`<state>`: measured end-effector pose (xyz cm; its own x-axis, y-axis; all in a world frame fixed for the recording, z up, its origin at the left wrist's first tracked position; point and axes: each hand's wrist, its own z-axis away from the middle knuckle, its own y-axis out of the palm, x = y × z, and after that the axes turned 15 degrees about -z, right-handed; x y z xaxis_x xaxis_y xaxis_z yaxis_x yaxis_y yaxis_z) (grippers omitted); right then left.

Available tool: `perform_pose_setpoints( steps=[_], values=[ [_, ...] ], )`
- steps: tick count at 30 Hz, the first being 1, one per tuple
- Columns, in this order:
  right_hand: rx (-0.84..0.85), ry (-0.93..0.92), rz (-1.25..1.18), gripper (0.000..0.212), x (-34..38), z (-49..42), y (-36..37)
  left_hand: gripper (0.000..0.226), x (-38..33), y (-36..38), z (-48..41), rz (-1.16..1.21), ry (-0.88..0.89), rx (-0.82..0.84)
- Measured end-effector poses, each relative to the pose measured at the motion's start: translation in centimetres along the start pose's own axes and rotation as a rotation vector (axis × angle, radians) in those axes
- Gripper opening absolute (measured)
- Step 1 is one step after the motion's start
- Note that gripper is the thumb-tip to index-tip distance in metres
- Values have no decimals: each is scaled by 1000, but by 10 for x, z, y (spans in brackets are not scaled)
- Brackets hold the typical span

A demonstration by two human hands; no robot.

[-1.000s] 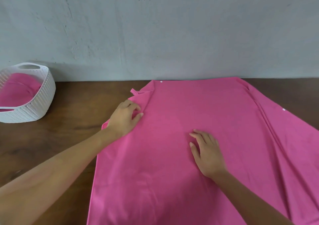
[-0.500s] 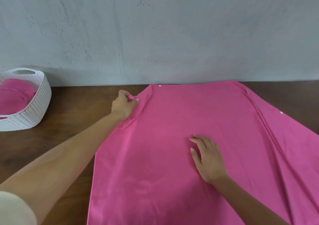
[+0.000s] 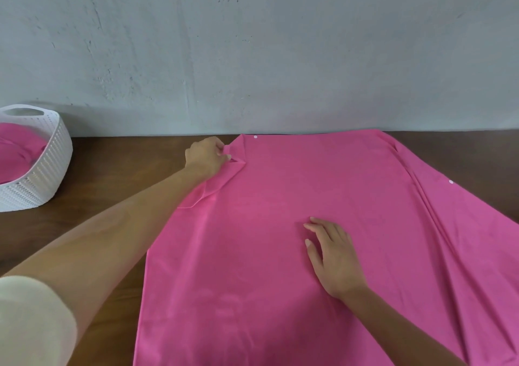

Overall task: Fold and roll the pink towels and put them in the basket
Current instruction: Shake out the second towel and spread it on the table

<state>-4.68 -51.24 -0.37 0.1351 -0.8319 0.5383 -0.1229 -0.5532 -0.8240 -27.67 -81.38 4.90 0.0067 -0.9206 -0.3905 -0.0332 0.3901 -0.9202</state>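
Note:
A large pink towel (image 3: 295, 191) lies spread over the wooden table (image 3: 118, 163), folded over along its right side. My left hand (image 3: 206, 156) pinches the towel's crumpled far-left edge near the back corner. Flat on the towel's middle lies my right hand (image 3: 332, 256), fingers straight and pressing the cloth down. At the far left stands a white perforated basket (image 3: 53, 166) with a handle hole, and a pink towel (image 3: 19, 155) lies inside it.
A grey wall (image 3: 252, 50) runs directly behind the table's back edge. Bare wood shows between the basket and the towel and at the far right corner (image 3: 463, 146). The towel's near part runs out of the frame at the bottom.
My left hand has moved away from me along the towel's left edge toward the far corner and now pinches the fabric there. My right hand has stayed put.

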Motion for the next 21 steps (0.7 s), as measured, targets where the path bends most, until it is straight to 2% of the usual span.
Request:
perform_pose_setpoints(
  steps=[2, 4, 7, 12, 17, 21],
  values=[
    [3, 3, 5, 35, 0, 0, 0, 1, -3, -2, -4, -34, 57, -37],
    [3, 5, 3, 35, 0, 0, 0, 5, -1, -11, -11, -39, 85, -60],
    [4, 3, -2, 35, -1, 0, 0, 13, 10, -35, -25, 1, 64, -107],
    [1, -7, -7, 35, -2, -1, 0, 14, 37, -71, -47, 2, 68, -154],
    [2, -9, -3, 35, -2, -1, 0, 21, 39, -82, -62, 45, -5, -193],
    [0, -6, -6, 35, -1, -1, 0, 17, 30, -79, -67, 102, -39, -289]
  ],
)
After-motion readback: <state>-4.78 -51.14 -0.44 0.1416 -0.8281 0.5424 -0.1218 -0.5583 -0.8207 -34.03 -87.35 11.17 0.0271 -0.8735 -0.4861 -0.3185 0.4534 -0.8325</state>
